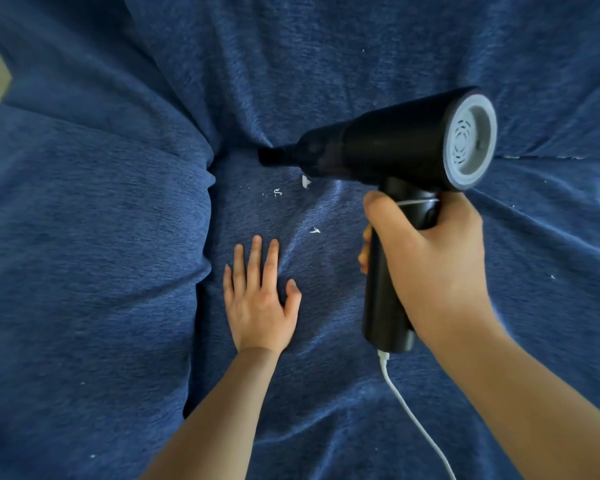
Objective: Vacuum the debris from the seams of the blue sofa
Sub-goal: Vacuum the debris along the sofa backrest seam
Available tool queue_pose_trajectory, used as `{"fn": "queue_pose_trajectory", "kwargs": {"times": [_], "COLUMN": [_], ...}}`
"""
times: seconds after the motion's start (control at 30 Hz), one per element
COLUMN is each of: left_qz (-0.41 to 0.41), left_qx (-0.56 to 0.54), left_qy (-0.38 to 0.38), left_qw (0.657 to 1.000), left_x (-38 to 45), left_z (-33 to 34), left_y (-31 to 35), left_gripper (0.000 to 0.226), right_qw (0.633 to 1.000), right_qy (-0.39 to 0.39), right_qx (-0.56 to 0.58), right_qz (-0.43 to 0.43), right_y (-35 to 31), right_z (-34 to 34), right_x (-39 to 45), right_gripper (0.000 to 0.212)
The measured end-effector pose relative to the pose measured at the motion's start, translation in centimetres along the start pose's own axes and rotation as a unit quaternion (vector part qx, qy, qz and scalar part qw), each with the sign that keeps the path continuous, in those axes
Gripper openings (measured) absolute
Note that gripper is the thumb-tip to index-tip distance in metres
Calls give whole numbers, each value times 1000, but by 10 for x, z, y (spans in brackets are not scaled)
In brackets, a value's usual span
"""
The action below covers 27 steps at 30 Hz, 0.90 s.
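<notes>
Right hand [430, 258] grip clenched on vacuum [388, 147], nozzle pointing left along sofa [84, 237] seam, left hand [260, 303] flat.

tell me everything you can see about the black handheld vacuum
The black handheld vacuum looks like matte plastic, pistol-shaped. Its barrel tapers to a narrow nozzle that points left at the seam of the blue fabric sofa, above white debris bits. The rear end has a grey vented cap. The right hand is wrapped round the grip. A white cable is plugged in at the handle's bottom.
</notes>
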<state>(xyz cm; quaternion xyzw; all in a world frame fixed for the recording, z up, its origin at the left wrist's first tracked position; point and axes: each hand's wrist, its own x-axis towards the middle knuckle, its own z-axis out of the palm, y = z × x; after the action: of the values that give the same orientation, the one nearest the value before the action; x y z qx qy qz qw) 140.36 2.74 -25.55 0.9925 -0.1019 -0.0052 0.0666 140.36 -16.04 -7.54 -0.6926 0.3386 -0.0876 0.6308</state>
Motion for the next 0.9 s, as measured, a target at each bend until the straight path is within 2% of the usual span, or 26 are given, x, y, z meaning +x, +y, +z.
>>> {"fn": "queue_pose_trajectory", "kwargs": {"times": [0.23, 0.47, 0.63, 0.73, 0.9], "left_qz": [0, -2, -2, -6, -7], "left_qx": [-1, 0, 1, -3, -1], "left_qy": [-5, -3, -4, -11, -19], "left_qw": [1000, 1000, 1000, 1000, 1000], "left_x": [0, -1, 0, 0, 1], "left_z": [0, -1, -3, -6, -10], "left_y": [0, -1, 1, 2, 4], "left_gripper": [61, 62, 62, 62, 62], "right_qw": [999, 994, 997, 997, 996], "right_qy": [-18, -72, -53, -40, -55], "right_qx": [46, 55, 29, 33, 19], "right_qz": [22, 66, 52, 52, 67], "right_y": [-2, 6, 4, -2, -7], "right_z": [3, -14, -28, -45, -68], "right_x": [3, -17, -20, -21, -28], "right_gripper": [14, 12, 18, 14, 16]}}
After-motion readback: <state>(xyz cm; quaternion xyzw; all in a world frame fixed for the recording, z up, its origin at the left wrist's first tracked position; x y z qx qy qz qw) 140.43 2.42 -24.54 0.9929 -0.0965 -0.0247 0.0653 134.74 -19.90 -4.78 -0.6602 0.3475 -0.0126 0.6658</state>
